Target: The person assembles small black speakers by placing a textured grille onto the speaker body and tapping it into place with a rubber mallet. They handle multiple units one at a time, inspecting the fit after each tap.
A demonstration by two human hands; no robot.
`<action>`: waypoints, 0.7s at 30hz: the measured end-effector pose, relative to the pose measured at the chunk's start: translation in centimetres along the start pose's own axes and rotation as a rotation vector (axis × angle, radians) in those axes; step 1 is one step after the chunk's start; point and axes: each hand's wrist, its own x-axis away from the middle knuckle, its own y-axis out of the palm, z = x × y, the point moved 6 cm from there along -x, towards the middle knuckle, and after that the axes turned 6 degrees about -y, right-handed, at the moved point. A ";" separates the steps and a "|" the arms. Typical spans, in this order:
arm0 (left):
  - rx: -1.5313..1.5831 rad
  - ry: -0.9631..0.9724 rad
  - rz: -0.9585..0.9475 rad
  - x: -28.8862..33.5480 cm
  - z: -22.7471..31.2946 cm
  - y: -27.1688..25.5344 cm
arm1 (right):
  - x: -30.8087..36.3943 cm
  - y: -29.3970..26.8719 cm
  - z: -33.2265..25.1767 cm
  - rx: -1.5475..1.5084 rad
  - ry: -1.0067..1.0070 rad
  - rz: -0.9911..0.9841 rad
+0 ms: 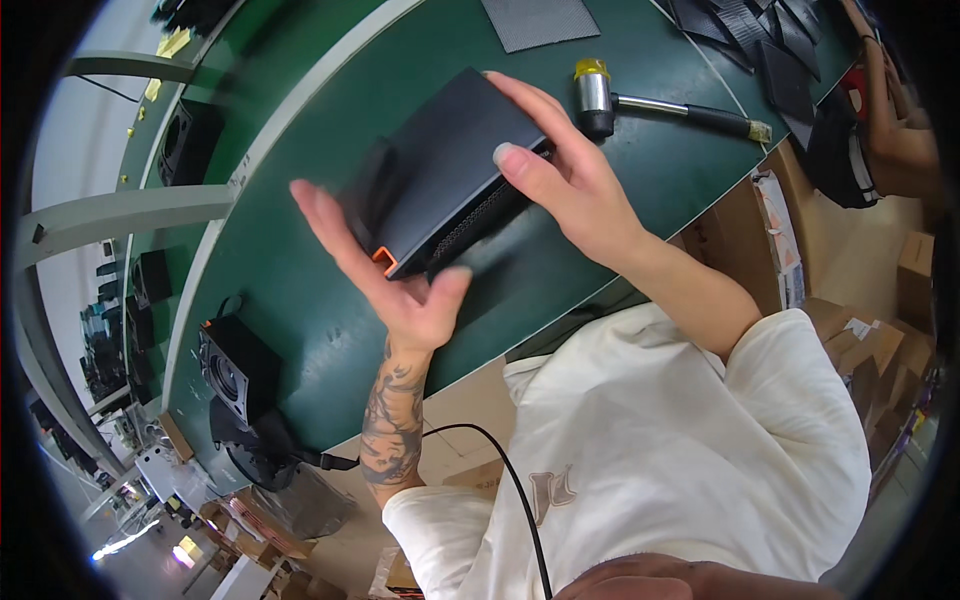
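A black speaker box (455, 150) is held tilted above the green bench. It has a perforated side and an orange piece at its lower corner. My right hand (575, 170) grips its upper right end, thumb on the edge and fingers around the far side. Below the orange corner, my left hand (400, 290) is open, its fingers stretched out and thumb apart, close against the box's end. Whether the palm bears any weight I cannot tell. A black strap-like part (372, 190) beside the left fingers is smeared by motion.
A mallet (650, 105) with a yellow head face lies beyond my right hand. A dark perforated sheet (540, 22) and black panels (760, 35) lie farther back. Another speaker (235, 365) stands at the left. A person's arm (890, 130) shows at the far right; cardboard boxes (860, 345) stand below.
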 end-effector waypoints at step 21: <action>0.264 -0.246 0.113 -0.3 -0.8 0.3 | 0.0 0.1 0.4 -0.116 0.062 -0.001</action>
